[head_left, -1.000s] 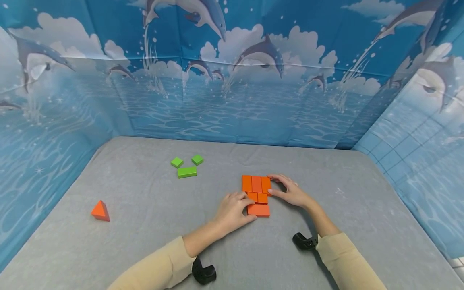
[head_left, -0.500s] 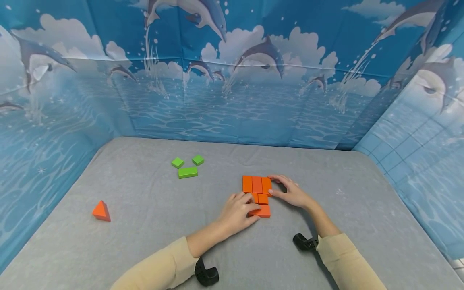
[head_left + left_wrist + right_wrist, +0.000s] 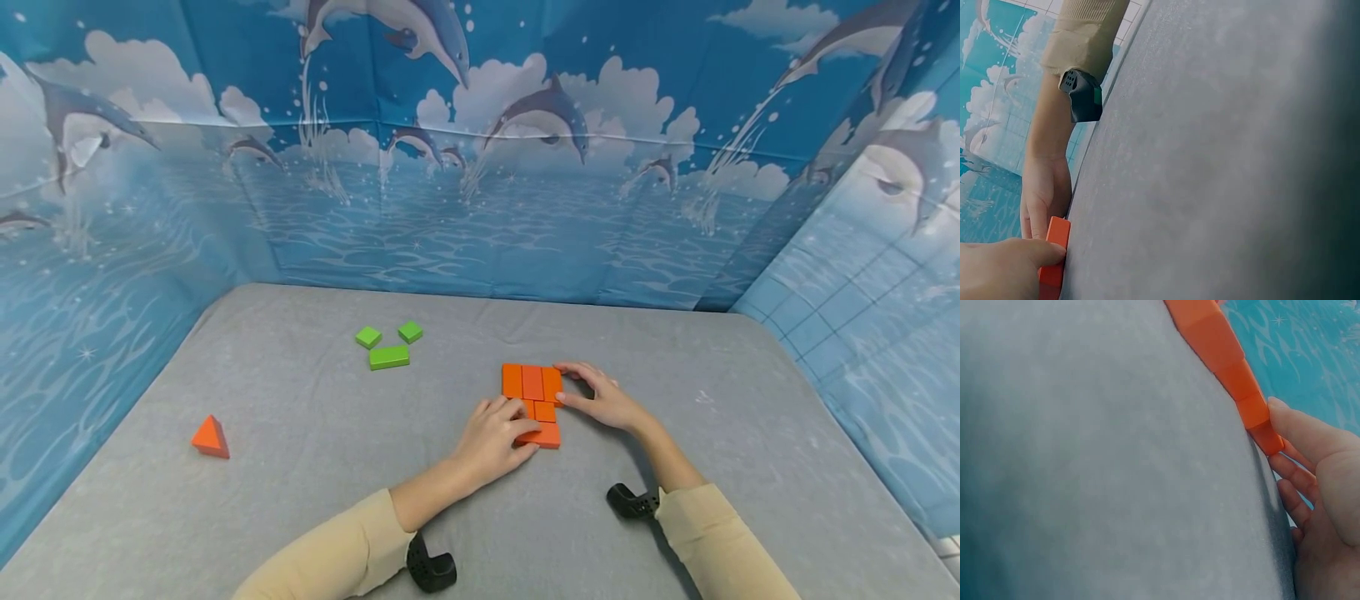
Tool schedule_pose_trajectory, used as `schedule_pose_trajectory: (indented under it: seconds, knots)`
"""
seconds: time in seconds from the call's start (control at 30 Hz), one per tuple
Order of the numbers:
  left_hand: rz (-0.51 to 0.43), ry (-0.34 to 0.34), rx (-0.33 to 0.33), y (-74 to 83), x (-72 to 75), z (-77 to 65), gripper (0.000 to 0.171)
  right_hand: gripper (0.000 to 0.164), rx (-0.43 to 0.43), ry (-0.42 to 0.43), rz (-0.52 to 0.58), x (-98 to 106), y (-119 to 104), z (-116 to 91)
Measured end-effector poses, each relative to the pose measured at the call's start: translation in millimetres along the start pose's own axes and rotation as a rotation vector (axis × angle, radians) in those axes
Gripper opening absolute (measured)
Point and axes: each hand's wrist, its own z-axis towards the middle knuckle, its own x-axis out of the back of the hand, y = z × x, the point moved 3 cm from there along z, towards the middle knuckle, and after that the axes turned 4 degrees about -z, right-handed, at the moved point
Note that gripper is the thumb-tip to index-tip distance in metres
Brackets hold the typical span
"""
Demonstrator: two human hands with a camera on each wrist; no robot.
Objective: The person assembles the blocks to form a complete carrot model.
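Dolphin cloth (image 3: 480,225) hangs up top. Below the middle, the lowest orange block (image 3: 551,435) lies longways left-to-right, right of the nearer left hand (image 3: 490,439), which pinches it. The right hand (image 3: 602,402) grips the top-right orange block (image 3: 551,382).

Left fingers (image 3: 528,427) shifted rightward

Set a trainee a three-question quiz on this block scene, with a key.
1. How many green blocks lie on the grey cloth?
2. Fill in: at the end of the orange group nearer the person, the hand holding a block is the ____ one.
3. True or false: the orange triangular block lies apart from the orange group.

Key: 1. Three. 2. Left; the left hand holds the near block. 3. True.
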Motion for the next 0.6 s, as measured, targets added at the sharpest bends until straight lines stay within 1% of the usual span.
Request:
schedule_pose_trajectory:
  seconds: [0.6]
  knots:
    - [-0.020,0.026,0.024,-1.5,-0.2,-0.9,0.020,0.052,0.005,0.002,0.004,-0.1,1.4,0.1]
